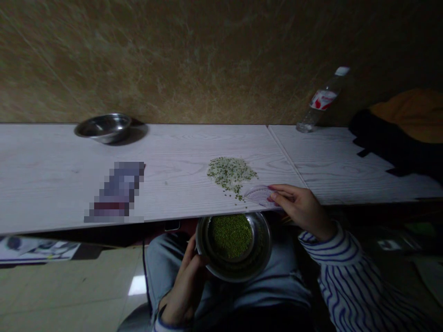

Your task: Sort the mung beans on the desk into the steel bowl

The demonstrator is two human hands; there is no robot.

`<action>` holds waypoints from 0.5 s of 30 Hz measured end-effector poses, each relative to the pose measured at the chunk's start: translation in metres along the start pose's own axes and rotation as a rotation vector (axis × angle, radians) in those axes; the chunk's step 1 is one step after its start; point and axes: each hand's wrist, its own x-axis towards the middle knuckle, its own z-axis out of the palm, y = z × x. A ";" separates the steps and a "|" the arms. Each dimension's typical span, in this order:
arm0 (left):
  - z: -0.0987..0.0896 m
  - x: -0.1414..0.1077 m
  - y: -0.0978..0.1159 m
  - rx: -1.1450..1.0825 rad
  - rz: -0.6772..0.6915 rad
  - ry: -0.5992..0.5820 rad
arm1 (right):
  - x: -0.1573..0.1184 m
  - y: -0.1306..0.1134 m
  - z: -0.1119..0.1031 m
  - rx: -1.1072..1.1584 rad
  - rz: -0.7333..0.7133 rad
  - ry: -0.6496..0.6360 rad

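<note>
My left hand [189, 275] grips the rim of a metal bowl [263, 249] at its left side. The bowl is just below the table's front edge, over my lap, and green mung beans [231, 235] lie in its bottom. Between the thumb and fingers of my right hand [300, 205] is a clear plastic protractor [258, 195], its curved edge toward the left, low over the tabletop. Just beyond it spreads a pile of mung beans mixed with white grains [230, 171]. A few loose beans trail from the pile toward the table edge, above the bowl.
A second metal bowl [104, 129] stands at the back left by the wall. Nearer lies a blurred-out flat object [119, 189]. On the right are a clear plastic bottle [323, 99] and a black and orange bag-like item [401, 124]. The white tabletop [180, 184] is narrow.
</note>
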 end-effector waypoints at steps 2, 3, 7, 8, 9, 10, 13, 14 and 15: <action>0.001 0.000 0.001 -0.004 0.009 0.007 | 0.001 0.000 0.002 -0.001 -0.002 -0.004; 0.002 0.000 0.001 -0.005 0.011 0.007 | 0.001 0.001 0.002 -0.003 -0.004 -0.005; 0.003 0.000 0.002 -0.008 0.012 0.004 | 0.005 0.005 0.002 0.006 0.008 0.016; 0.003 0.000 0.002 -0.012 0.015 0.002 | 0.007 0.006 0.002 0.011 0.012 0.022; 0.003 0.000 0.003 -0.013 0.019 -0.003 | 0.008 0.007 0.001 0.016 0.013 0.027; 0.003 0.000 0.003 -0.011 0.021 -0.006 | 0.008 0.007 0.001 0.021 0.011 0.029; 0.002 -0.001 0.002 0.013 0.018 -0.003 | 0.010 0.005 0.002 0.017 -0.008 0.021; 0.002 -0.001 0.002 0.019 0.017 0.000 | 0.010 0.004 0.003 0.012 -0.014 0.014; 0.001 -0.001 0.002 0.019 0.018 0.002 | 0.010 0.003 0.004 0.007 -0.017 0.007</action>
